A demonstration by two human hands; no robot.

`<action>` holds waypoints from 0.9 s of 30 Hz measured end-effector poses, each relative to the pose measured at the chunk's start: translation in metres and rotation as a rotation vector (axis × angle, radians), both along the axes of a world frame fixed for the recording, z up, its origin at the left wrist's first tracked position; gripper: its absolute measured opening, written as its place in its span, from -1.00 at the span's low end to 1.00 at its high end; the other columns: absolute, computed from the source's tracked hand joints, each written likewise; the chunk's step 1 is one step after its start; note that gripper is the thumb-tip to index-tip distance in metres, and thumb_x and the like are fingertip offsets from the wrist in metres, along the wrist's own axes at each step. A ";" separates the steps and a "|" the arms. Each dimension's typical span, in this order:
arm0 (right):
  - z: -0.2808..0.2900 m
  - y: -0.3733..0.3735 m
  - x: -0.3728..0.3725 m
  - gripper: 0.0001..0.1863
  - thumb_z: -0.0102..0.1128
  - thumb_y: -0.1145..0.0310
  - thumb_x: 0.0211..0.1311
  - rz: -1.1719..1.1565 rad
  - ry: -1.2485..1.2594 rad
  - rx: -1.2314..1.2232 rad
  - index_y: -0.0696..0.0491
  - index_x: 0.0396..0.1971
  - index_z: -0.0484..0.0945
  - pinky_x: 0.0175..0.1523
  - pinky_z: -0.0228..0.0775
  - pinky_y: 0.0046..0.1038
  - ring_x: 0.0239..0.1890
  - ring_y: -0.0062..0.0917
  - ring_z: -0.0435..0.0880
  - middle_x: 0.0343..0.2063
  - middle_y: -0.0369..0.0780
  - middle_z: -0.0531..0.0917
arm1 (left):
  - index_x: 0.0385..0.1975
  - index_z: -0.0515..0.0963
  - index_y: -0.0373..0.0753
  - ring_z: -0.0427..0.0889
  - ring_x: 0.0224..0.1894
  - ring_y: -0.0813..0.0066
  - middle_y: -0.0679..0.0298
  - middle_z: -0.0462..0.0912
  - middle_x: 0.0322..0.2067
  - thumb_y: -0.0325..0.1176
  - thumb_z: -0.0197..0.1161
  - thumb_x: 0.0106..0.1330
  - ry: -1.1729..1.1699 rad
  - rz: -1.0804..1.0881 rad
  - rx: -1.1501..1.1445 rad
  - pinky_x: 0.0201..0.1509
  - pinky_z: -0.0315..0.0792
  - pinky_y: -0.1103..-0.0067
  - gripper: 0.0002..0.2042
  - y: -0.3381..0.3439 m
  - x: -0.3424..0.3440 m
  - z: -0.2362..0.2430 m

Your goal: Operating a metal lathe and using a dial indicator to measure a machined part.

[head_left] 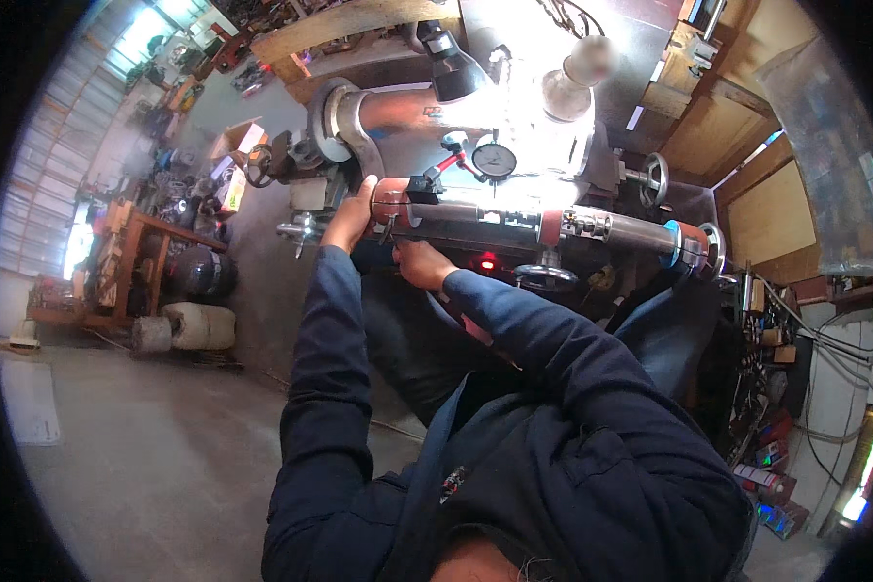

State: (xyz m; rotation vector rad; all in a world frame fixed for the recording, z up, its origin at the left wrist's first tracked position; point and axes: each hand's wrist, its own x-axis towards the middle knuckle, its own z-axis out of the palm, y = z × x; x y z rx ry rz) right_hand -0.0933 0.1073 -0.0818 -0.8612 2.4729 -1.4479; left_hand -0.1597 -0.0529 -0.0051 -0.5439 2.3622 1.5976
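Note:
A long round steel bar [630, 230] runs crosswise in front of me on a machine, with reddish-brown brackets on it. My left hand [352, 218] is closed against the outer side of the bracket [392, 199] at the bar's left end. Just below that bracket, my right hand [422, 264] has its fingers curled in by a small metal lever [388, 230]; what they grip is hidden. Behind the bar, a round dial gauge [494, 160] hangs on a red jointed arm [447, 167], whose black base [423, 189] sits at the left bracket.
Metal handwheels stand below the bar [545, 277], behind it [656, 179] and at its right end [715, 250]. A red light [488, 262] glows under the bar. Above the machine is a black lamp head [458, 73]. A wooden stand [126, 262] is at left.

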 end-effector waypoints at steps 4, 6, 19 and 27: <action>-0.002 -0.005 0.001 -0.81 0.03 0.48 0.12 -0.084 -0.163 -0.099 0.23 -0.28 0.49 -0.18 0.39 -0.07 -0.21 0.06 0.59 -0.34 0.11 0.59 | -0.55 0.58 -0.24 0.40 -0.67 0.48 0.29 0.49 -0.66 0.28 -0.11 0.32 -0.013 -0.004 0.054 -0.60 0.24 0.53 -0.36 0.001 0.001 0.000; -0.005 -0.010 -0.001 -0.82 0.04 0.45 0.14 -0.082 -0.160 -0.123 0.22 -0.31 0.51 -0.17 0.40 -0.07 -0.20 0.06 0.59 -0.32 0.11 0.59 | -0.55 0.58 -0.23 0.40 -0.67 0.49 0.30 0.50 -0.66 0.28 -0.10 0.32 -0.016 0.013 0.099 -0.59 0.24 0.53 -0.37 0.004 0.004 0.001; -0.006 -0.027 -0.004 -0.86 -0.03 0.48 0.20 -0.160 -0.267 -0.216 0.17 -0.35 0.52 -0.28 0.41 -0.27 -0.36 -0.25 0.65 -0.49 -0.08 0.63 | 0.15 0.41 -0.17 0.52 0.05 0.42 0.26 0.56 0.02 0.30 -0.22 0.37 0.082 0.052 0.518 0.15 0.34 0.47 -0.32 0.012 0.035 -0.020; -0.001 -0.028 -0.010 -0.76 -0.05 0.39 0.22 -0.191 -0.251 -0.168 0.20 -0.22 0.51 -0.08 0.41 -0.05 -0.15 0.06 0.58 -0.24 0.11 0.61 | 0.26 0.30 -0.23 0.38 0.23 0.43 0.24 0.44 0.18 0.33 -0.29 0.36 0.105 0.030 0.692 0.32 0.16 0.52 -0.24 0.019 0.053 -0.040</action>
